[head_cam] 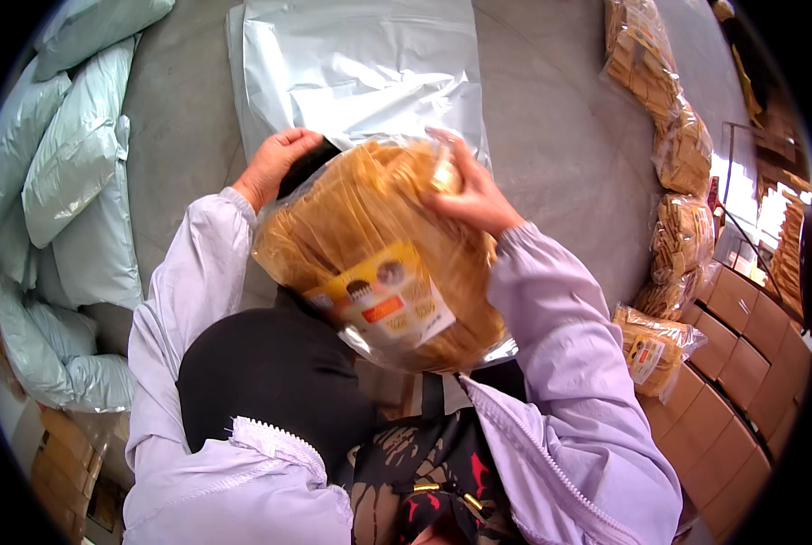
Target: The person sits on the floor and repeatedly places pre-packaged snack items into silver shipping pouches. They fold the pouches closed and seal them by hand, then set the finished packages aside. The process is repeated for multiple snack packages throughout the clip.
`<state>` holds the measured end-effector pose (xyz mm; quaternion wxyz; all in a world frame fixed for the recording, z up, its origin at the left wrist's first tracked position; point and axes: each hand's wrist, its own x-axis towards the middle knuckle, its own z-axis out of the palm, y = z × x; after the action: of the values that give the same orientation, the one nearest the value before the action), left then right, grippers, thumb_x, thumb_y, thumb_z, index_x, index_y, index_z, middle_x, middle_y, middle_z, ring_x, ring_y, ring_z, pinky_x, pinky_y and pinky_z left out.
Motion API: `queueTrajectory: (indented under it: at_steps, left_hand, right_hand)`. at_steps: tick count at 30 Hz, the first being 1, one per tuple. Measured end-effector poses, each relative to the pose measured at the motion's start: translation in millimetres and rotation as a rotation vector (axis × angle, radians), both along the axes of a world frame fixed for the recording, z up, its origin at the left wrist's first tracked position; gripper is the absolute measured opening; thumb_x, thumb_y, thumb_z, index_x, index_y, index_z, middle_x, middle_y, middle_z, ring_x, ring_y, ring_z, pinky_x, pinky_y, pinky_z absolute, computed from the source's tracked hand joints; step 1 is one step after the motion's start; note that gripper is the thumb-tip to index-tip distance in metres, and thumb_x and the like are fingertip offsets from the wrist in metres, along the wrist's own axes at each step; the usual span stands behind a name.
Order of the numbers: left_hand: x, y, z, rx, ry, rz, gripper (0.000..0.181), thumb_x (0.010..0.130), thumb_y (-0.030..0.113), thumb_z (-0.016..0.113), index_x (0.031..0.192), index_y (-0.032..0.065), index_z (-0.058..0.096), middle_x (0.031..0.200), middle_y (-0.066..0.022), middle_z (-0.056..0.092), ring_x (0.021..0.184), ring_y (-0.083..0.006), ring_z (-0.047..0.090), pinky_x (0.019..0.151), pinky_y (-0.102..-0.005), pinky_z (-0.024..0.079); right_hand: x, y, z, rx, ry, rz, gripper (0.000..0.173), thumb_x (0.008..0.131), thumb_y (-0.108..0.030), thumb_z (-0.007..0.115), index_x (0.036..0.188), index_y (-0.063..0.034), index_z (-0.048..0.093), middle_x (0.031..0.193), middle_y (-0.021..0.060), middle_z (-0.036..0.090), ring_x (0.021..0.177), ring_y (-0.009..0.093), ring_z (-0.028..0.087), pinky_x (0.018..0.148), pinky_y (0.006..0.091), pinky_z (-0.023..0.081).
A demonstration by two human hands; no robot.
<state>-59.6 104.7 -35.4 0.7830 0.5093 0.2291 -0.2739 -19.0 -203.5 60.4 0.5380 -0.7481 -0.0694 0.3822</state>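
Observation:
A clear plastic package of folded tan sheet-like pieces (pixel 372 225), with a yellow and white printed label, is tilted in front of my body. My right hand (pixel 470 184) grips its upper right corner by the clear film. At the upper left of the package my left hand (pixel 280 160) pinches the edge of a plastic bag whose dark inside shows. The silvery grey bags (pixel 358 68) lie flat in a stack just beyond both hands. The lower part of the opened bag is hidden behind the package.
Filled pale grey bags (pixel 78 163) are piled at the left. A row of similar clear packages (pixel 682 143) runs down the right side, one package (pixel 651 351) lying on brown cardboard boxes (pixel 726 381). More boxes (pixel 58 470) stand at the lower left.

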Motion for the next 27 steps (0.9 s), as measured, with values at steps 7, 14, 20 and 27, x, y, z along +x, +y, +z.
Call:
queueTrajectory:
  at_steps: [7, 14, 20, 27]
  left_hand:
    - [7, -23, 6, 0.246, -0.165, -0.01, 0.019, 0.093, 0.022, 0.062, 0.097, 0.0041, 0.066, 0.088, 0.0019, 0.066, 0.077, -0.004, 0.057, 0.069, -0.021, 0.048]
    - [19, -38, 24, 0.244, -0.401, 0.147, 0.014, 0.089, 0.016, 0.066, 0.099, 0.0072, 0.069, 0.082, 0.0053, 0.063, 0.074, -0.0067, 0.056, 0.07, -0.0215, 0.046]
    - [-37, -5, 38, 1.297, -0.782, -0.038, 0.03, 0.085, 0.015, 0.066, 0.114, 0.0108, 0.062, 0.107, -0.0102, 0.057, 0.101, -0.0276, 0.055, 0.087, -0.035, 0.044]
    - [-99, 1, -26, 0.749, -0.37, -0.096, 0.043, 0.098, 0.034, 0.05, 0.128, 0.0028, 0.053, 0.125, -0.0138, 0.056, 0.115, -0.0235, 0.054, 0.098, -0.031, 0.04]
  right_hand:
    - [19, 38, -11, 0.005, 0.036, 0.173, 0.058, 0.072, -0.021, 0.069, 0.126, -0.0096, 0.054, 0.101, 0.0096, 0.064, 0.095, 0.015, 0.059, 0.083, 0.0284, 0.047]
    - [25, 53, -51, -0.464, -0.41, 0.43, 0.076, 0.078, -0.049, 0.051, 0.138, -0.0047, 0.04, 0.133, 0.0243, 0.046, 0.121, 0.038, 0.047, 0.101, 0.0446, 0.038]
    - [10, -19, -54, -0.123, -0.232, -0.05, 0.056, 0.088, -0.038, 0.059, 0.135, -0.0089, 0.049, 0.134, 0.0158, 0.052, 0.126, 0.029, 0.047, 0.105, 0.0356, 0.037]
    - [-155, -222, -69, -0.259, 0.828, -0.948, 0.087, 0.08, -0.076, 0.047, 0.143, -0.016, 0.038, 0.137, 0.0119, 0.05, 0.115, 0.032, 0.056, 0.092, 0.0479, 0.045]
